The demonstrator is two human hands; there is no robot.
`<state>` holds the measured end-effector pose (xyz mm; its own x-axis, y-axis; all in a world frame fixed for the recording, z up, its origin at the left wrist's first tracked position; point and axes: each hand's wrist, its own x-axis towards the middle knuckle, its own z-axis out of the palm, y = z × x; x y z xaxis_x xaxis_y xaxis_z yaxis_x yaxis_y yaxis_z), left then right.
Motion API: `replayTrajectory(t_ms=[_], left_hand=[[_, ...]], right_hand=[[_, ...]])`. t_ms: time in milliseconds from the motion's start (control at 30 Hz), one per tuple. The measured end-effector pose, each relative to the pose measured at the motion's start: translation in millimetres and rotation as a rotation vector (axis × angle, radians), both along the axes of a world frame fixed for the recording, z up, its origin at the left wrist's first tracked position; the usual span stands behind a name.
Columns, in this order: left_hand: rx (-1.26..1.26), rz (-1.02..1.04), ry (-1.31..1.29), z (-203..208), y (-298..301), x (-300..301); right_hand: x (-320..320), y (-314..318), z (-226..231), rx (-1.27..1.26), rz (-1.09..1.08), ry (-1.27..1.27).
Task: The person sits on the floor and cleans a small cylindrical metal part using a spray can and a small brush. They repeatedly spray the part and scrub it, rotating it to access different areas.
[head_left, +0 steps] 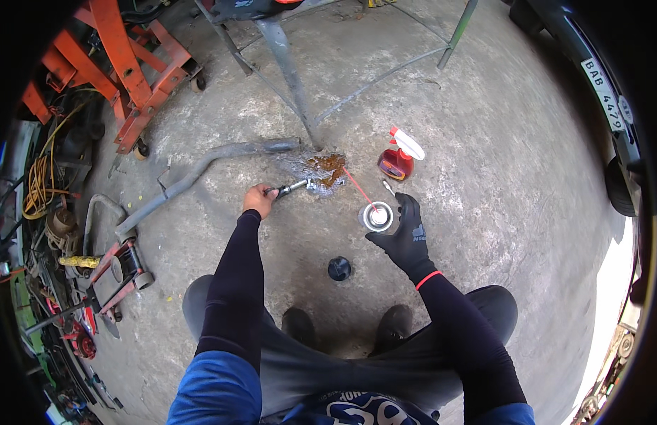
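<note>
The bare left hand (258,199) grasps a tool (294,188) by its dark handle, left of the puddle (328,168); the tool's silver end reaches the puddle's near left edge, though whether it touches the floor I cannot tell. The right hand (406,237), gloved in black, is wrapped round the side of a can (377,217), which it holds to the right of the puddle and nearer the person. From the can's white nozzle a thin red straw (360,187) slants toward the puddle's right edge. Right of the puddle stands a bottle (396,164) of red liquid with a red and white spray head. A black cap (339,268) lies on the near side of the puddle, with two dark boots (298,326) farther toward the person. A bent pipe (201,166) stretches away on the puddle's left, one end near it. Just beyond the puddle comes down a leg of a metal stand (289,71); an orange hoist (133,78) is well to the puddle's far left.
</note>
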<state>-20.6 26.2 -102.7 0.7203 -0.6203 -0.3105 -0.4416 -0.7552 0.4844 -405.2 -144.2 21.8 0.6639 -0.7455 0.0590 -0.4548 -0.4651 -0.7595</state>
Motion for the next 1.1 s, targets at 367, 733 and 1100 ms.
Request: replayTrajectory(t_ms=[367, 733, 1100], left_hand=[[-0.517, -0.004, 0.166, 188, -23, -19], [-0.929, 0.157, 0.418, 232, -9, -21], [-1.193, 0.174, 0.916, 228, -7, -10]], right_hand=[[46, -9, 6, 0.361, -0.087, -0.365], [69, -44, 134, 0.564, -0.107, -0.815], [57, -79, 142, 0.269, -0.119, -0.735]])
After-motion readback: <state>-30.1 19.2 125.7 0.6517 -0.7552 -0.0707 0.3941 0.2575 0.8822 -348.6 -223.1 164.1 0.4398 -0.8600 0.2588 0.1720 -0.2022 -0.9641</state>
